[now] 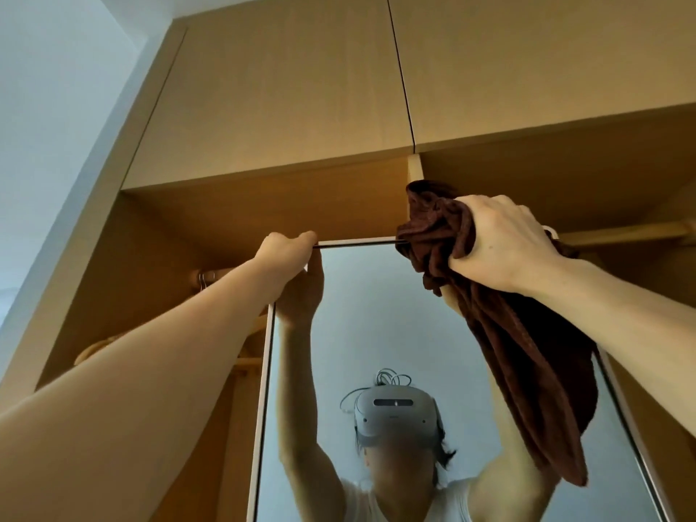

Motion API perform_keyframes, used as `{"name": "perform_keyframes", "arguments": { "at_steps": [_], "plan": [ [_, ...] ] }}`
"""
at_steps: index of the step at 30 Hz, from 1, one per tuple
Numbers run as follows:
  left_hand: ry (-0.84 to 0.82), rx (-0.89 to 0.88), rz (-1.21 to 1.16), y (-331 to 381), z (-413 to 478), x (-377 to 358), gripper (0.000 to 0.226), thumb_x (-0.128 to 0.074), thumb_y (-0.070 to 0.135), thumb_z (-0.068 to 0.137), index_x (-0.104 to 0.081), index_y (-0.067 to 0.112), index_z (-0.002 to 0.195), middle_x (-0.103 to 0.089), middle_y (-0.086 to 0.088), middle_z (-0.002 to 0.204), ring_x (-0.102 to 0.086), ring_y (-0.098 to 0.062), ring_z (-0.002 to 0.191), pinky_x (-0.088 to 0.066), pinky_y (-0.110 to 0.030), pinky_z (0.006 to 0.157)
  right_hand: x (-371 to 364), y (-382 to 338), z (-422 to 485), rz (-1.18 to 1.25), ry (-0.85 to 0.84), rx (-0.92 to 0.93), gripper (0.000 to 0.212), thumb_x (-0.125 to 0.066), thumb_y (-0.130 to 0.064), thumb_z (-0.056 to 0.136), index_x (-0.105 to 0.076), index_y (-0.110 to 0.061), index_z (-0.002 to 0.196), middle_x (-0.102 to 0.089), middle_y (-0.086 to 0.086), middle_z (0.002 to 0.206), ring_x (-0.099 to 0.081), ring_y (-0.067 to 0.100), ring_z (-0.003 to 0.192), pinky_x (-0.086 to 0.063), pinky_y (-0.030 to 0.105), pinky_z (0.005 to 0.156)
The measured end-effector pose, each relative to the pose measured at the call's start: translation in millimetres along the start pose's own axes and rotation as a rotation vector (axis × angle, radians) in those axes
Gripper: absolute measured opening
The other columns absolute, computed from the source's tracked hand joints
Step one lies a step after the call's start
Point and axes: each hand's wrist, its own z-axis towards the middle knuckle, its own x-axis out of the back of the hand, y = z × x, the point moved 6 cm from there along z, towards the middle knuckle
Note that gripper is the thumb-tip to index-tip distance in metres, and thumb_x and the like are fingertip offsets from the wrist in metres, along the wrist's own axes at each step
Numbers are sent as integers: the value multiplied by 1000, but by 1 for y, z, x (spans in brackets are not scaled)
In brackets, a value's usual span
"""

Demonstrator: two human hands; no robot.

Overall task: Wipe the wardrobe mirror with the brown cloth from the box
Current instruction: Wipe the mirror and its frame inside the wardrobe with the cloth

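The wardrobe mirror [380, 325] is a tall framed panel seen from below, its top edge just under the wooden upper cabinet. My left hand [288, 254] grips the mirror's top left corner, fingers curled over the edge. My right hand [501, 239] holds the bunched brown cloth [527, 352] against the mirror's top right corner. The rest of the cloth hangs down over the right side of the glass. The glass reflects a person wearing a headset with both arms raised.
Light wooden upper cabinet doors [301, 92] hang overhead. A wooden hanging rail [625, 233] runs at the right inside the open wardrobe, and another rail end with a hanger hook [205, 278] shows at the left. A white wall [56, 126] lies to the left.
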Motion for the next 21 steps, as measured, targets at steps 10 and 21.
{"name": "perform_keyframes", "arguments": {
  "at_steps": [10,21],
  "plan": [
    [-93,-54,-135,-12,5,10,31,-46,39,98,-48,9,92,-51,-4,80,-49,-18,76,-41,-36,78,-41,-93,43,-54,-288,-181,32,-59,-43,77,-50,-20,96,-58,-1,86,-52,23,75,-38,31,64],
    [-157,24,-316,-26,12,12,39,-41,36,100,-56,4,117,-57,-9,90,-59,-26,94,-49,-41,93,-37,-86,54,-110,-428,-290,24,-60,-36,72,-59,-14,82,-62,6,81,-58,26,68,-41,29,55]
  ]
}}
